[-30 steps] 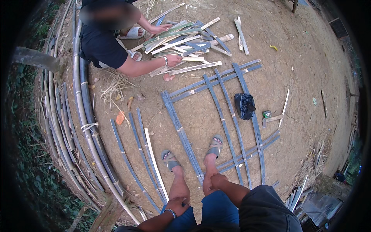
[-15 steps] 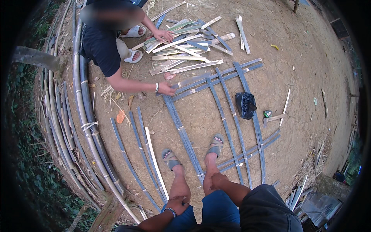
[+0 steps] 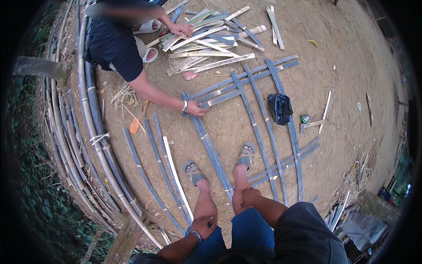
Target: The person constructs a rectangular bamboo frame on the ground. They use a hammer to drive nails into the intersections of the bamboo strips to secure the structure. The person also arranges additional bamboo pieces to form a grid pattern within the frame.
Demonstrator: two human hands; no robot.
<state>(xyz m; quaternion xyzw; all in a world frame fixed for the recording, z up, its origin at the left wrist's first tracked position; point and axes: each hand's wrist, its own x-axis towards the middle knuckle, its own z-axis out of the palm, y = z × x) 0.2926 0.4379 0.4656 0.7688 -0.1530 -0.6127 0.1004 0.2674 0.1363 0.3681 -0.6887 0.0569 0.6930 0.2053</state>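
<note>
My left hand (image 3: 204,226) lies over my left knee with the fingers resting on it and the thumb apart, holding no object. On my right leg (image 3: 241,178), just below the knee, my right hand (image 3: 250,196) is wrapped round the shin. Between my sandalled feet a long dark bamboo strip (image 3: 214,156) runs away from me. It belongs to a grid of crossed strips on the ground. At the grid's far left corner another person's hand (image 3: 194,108) holds a short bamboo strip (image 3: 222,98) across the long ones.
A pile of split bamboo (image 3: 206,44) lies beyond the grid. On it sit a black plastic bag (image 3: 280,109) and, to the right, a tape measure (image 3: 304,119) near a hammer-like tool (image 3: 313,125). Loose strips (image 3: 151,176) and long bamboo poles (image 3: 94,119) lie left.
The other person's near hand has brought the short strip closer to me and laid it across the long strips. My hands stay on my legs; the view has shifted slightly.
</note>
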